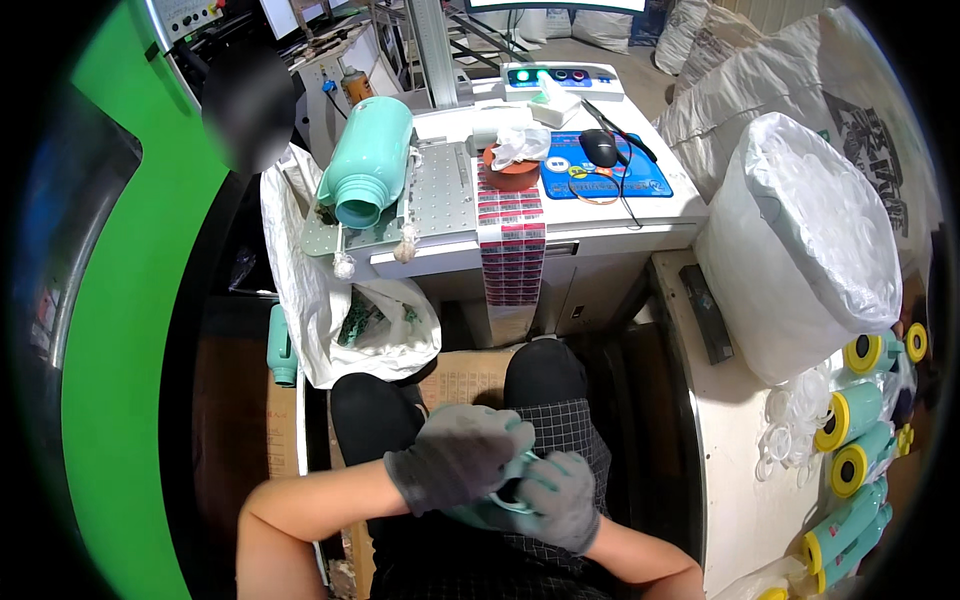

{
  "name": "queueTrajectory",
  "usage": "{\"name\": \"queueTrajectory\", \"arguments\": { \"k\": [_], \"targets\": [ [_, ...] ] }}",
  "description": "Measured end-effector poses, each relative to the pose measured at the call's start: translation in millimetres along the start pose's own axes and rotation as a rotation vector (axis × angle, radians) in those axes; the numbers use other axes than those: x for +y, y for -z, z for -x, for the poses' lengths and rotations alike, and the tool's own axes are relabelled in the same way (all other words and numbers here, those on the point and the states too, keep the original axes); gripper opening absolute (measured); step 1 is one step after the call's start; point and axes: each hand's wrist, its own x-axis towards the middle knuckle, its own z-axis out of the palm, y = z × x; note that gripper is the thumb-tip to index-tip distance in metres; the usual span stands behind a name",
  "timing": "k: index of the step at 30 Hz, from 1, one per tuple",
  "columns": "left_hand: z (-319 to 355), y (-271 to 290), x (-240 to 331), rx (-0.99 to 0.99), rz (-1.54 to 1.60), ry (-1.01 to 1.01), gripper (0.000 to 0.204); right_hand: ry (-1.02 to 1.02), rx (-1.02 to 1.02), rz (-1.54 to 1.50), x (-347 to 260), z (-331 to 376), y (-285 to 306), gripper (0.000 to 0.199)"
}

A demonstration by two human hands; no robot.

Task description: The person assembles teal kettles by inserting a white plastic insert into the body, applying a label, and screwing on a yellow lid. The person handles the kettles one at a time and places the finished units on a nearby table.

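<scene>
In my lap, above the dark checked apron, both gloved hands close round a teal plastic bottle [508,506], whose round mouth rim and part of its side show between them. My left hand [470,455], in a grey glove, bends over its far left side, fingers at the rim. Opposite it, my right hand [562,500] grips the right side, fingers curled at the rim. The gloves hide most of the bottle. Ahead, a large teal jug [375,160] lies on a perforated metal plate [440,205], mouth facing me.
A white sack [395,345] with green scraps stands open before my knees. Right, a bench [740,470] bears a tall white bag [795,250], clear rings [785,425] and several yellow-rimmed teal bottles [850,415]. A label strip [512,250] hangs off the white workstation [650,215].
</scene>
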Motion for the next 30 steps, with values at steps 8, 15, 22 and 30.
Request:
{"name": "queueTrajectory", "arguments": {
  "k": [8, 15, 22, 30],
  "targets": [
    [36.3, -72.6, 34.3, 0.154, 0.121, -0.018, 0.061, -1.167, -0.058, -0.858, -1.4, 86.2, 66.9, 0.069],
    [-97.0, 0.0, -97.2, 0.601, 0.077, 0.266, 0.041, -1.097, 0.686, -1.036, -11.4, 86.5, 73.4, 0.085],
    [-172.1, -6.5, -221.4, 0.484, -0.247, 0.323, 0.028, -0.674, 0.438, -0.17, 14.5, 92.9, 42.0, 0.098],
    [-174.1, -13.8, -232.4, 0.572, -0.224, 0.199, 0.021, -0.613, 0.41, -0.104, 18.7, 104.9, 25.4, 0.103]
  ]
}}
